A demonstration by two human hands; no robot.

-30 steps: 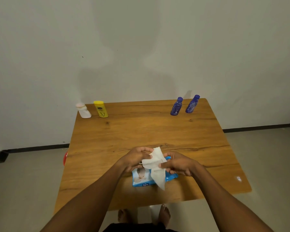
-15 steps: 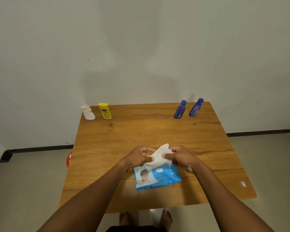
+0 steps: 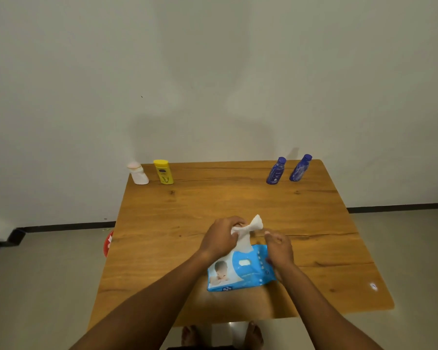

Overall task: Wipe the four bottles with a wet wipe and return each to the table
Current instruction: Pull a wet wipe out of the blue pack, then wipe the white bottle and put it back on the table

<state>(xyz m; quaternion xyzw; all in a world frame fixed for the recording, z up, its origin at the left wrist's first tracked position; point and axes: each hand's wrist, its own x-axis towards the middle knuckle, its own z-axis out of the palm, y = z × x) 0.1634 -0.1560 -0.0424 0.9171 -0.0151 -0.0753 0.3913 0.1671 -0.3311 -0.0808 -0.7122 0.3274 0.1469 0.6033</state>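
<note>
Along the far edge of the wooden table (image 3: 238,198) stand a white bottle (image 3: 138,173), a yellow bottle (image 3: 164,172) and two blue bottles (image 3: 276,171) (image 3: 300,168), all upright. A blue wet wipe pack (image 3: 239,270) lies near the front. My left hand (image 3: 221,236) is shut on a white wet wipe (image 3: 250,228) just above the pack's far end. My right hand (image 3: 280,248) rests on the pack's right side, blurred, fingers loosely curled and off the wipe.
A red object (image 3: 108,243) shows past the table's left edge. A small white mark (image 3: 373,286) sits near the front right corner. Bare feet (image 3: 223,335) are under the front edge. The wall is right behind the bottles.
The right hand has let go of the wipe and dropped onto the pack. The left hand now holds the wipe alone, bunched and lifted.
</note>
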